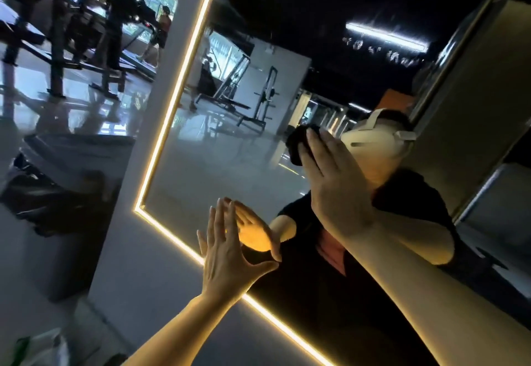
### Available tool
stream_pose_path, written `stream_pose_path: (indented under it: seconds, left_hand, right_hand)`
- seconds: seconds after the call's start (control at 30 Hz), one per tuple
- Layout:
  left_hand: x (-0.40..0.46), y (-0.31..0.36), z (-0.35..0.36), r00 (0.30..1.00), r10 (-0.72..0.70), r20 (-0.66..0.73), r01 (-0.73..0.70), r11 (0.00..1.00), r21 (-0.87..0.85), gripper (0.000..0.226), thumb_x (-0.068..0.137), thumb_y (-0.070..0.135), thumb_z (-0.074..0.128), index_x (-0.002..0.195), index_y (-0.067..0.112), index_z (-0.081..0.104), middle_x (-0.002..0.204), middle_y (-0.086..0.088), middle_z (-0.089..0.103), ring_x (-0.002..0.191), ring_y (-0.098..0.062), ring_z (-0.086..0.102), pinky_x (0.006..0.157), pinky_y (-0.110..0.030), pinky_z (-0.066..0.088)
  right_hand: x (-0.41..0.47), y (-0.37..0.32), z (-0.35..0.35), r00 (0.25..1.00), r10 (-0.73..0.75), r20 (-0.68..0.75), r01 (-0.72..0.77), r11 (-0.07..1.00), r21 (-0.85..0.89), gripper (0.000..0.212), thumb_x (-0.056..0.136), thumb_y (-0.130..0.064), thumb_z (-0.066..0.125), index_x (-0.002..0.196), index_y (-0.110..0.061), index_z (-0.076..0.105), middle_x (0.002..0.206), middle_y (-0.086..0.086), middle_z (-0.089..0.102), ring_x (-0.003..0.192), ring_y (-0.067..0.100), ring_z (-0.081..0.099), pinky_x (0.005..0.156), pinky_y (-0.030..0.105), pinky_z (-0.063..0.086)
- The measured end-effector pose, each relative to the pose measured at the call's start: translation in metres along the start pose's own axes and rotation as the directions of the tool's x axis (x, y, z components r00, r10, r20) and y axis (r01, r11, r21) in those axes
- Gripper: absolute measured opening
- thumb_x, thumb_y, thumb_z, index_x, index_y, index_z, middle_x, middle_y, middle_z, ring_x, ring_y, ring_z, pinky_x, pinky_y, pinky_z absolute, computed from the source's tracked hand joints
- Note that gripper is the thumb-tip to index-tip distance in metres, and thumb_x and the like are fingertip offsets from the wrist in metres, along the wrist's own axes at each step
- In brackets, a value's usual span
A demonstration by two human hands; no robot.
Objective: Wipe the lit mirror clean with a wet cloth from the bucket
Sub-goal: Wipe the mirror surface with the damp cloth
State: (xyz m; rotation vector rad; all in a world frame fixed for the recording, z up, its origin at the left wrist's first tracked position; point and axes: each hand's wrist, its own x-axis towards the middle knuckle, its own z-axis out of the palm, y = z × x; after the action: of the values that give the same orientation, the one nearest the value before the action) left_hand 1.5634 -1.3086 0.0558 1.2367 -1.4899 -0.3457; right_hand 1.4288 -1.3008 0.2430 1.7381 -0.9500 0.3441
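The lit mirror (218, 147) fills the middle of the view, tilted, with a glowing yellow strip (184, 72) along its left and lower edges. My right hand (336, 181) presses a dark cloth (297, 147) flat against the glass at centre right; only the cloth's upper left part shows past my fingers. My left hand (227, 250) rests with spread fingers on the glass near the lower lit edge, holding nothing. The mirror reflects both hands and a person in a dark shirt wearing a white headset. The bucket is out of view.
A pale frame panel (138, 250) borders the mirror on the left and below. Further left, reflective glass (57, 49) shows gym machines and a shiny floor. A metal-edged panel (474, 107) stands at the right. A white and green object (37, 348) lies at the bottom left.
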Motion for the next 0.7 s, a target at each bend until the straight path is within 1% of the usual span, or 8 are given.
stream_pose_path:
  seconds: [0.1, 0.23, 0.3, 0.37, 0.43, 0.53, 0.6, 0.7]
  left_hand:
    - [-0.017, -0.019, 0.004, 0.993, -0.112, 0.046, 0.112, 0.994, -0.009, 0.144, 0.056, 0.060, 0.085, 0.148, 0.031, -0.022, 0.156, 0.011, -0.030, 0.146, -0.012, -0.027, 0.122, -0.045, -0.005]
    - [-0.020, -0.037, -0.002, 0.972, -0.214, 0.100, 0.215, 0.977, 0.005, 0.143, 0.056, 0.049, 0.091, 0.155, 0.026, -0.009, 0.163, 0.007, -0.013, 0.151, -0.018, -0.005, 0.118, -0.052, -0.003]
    - [-0.022, -0.045, -0.005, 0.965, -0.244, 0.100, 0.245, 0.970, -0.002, 0.141, 0.056, 0.042, 0.092, 0.155, 0.025, -0.006, 0.164, 0.006, -0.003, 0.151, -0.020, 0.007, 0.118, -0.055, -0.001]
    - [-0.024, -0.051, -0.009, 0.954, -0.283, 0.103, 0.287, 0.957, -0.034, 0.138, 0.058, 0.034, 0.093, 0.156, 0.025, -0.004, 0.164, 0.006, 0.005, 0.149, -0.021, 0.015, 0.120, -0.057, 0.006]
    - [-0.021, -0.056, -0.011, 0.939, -0.332, 0.085, 0.340, 0.935, -0.103, 0.129, 0.064, 0.023, 0.091, 0.156, 0.026, 0.001, 0.162, 0.004, 0.017, 0.146, -0.023, 0.025, 0.119, -0.054, 0.019]
    - [-0.014, -0.063, -0.017, 0.912, -0.408, 0.040, 0.405, 0.882, -0.242, 0.112, 0.073, 0.003, 0.082, 0.156, 0.029, 0.011, 0.152, 0.001, 0.040, 0.137, -0.023, 0.043, 0.108, -0.035, 0.041]
    - [-0.014, -0.065, -0.024, 0.899, -0.435, 0.050, 0.431, 0.856, -0.286, 0.100, 0.078, -0.007, 0.066, 0.156, 0.028, 0.014, 0.150, 0.000, 0.044, 0.135, -0.021, 0.044, 0.104, -0.028, 0.041]
    - [-0.016, -0.064, -0.034, 0.890, -0.451, 0.061, 0.447, 0.841, -0.304, 0.094, 0.080, -0.014, 0.050, 0.156, 0.027, 0.016, 0.153, 0.000, 0.041, 0.138, -0.020, 0.041, 0.109, -0.030, 0.039]
  right_hand:
    - [-0.048, -0.053, 0.026, 0.986, -0.151, 0.074, 0.148, 0.988, 0.048, 0.050, 0.098, -0.017, 0.030, 0.143, -0.002, 0.048, 0.152, 0.019, 0.041, 0.142, 0.035, 0.037, 0.119, 0.045, 0.026]
    - [-0.092, -0.085, 0.042, 0.888, -0.401, 0.223, 0.381, 0.915, 0.129, 0.050, 0.094, -0.016, 0.034, 0.135, 0.002, 0.056, 0.144, 0.021, 0.050, 0.133, 0.036, 0.050, 0.099, 0.045, 0.050]
    - [-0.079, -0.086, 0.042, 0.919, -0.366, 0.148, 0.341, 0.924, 0.172, 0.048, 0.103, -0.016, 0.026, 0.131, 0.002, 0.060, 0.139, 0.021, 0.055, 0.129, 0.036, 0.054, 0.098, 0.046, 0.052]
    - [-0.053, -0.090, 0.038, 0.980, -0.153, 0.123, 0.136, 0.981, 0.139, 0.063, 0.107, -0.023, 0.005, 0.137, 0.003, 0.054, 0.145, 0.022, 0.049, 0.136, 0.037, 0.046, 0.110, 0.048, 0.041]
    - [-0.032, -0.102, 0.043, 0.990, 0.016, 0.142, -0.026, 0.997, 0.072, 0.058, 0.108, -0.034, 0.017, 0.144, 0.002, 0.044, 0.152, 0.022, 0.039, 0.143, 0.037, 0.035, 0.119, 0.046, 0.026]
    - [-0.047, -0.142, 0.070, 0.979, -0.116, 0.170, 0.108, 0.993, 0.054, 0.058, 0.095, -0.026, 0.049, 0.145, 0.003, 0.043, 0.152, 0.021, 0.040, 0.142, 0.035, 0.037, 0.120, 0.043, 0.018]
    - [-0.075, -0.170, 0.084, 0.950, -0.247, 0.189, 0.224, 0.965, 0.133, 0.058, 0.091, -0.016, 0.049, 0.146, 0.001, 0.041, 0.149, 0.019, 0.045, 0.140, 0.033, 0.041, 0.119, 0.041, 0.020]
    - [-0.084, -0.176, 0.084, 0.942, -0.277, 0.188, 0.241, 0.951, 0.194, 0.054, 0.090, -0.012, 0.038, 0.142, -0.001, 0.047, 0.144, 0.018, 0.051, 0.135, 0.032, 0.048, 0.116, 0.041, 0.030]
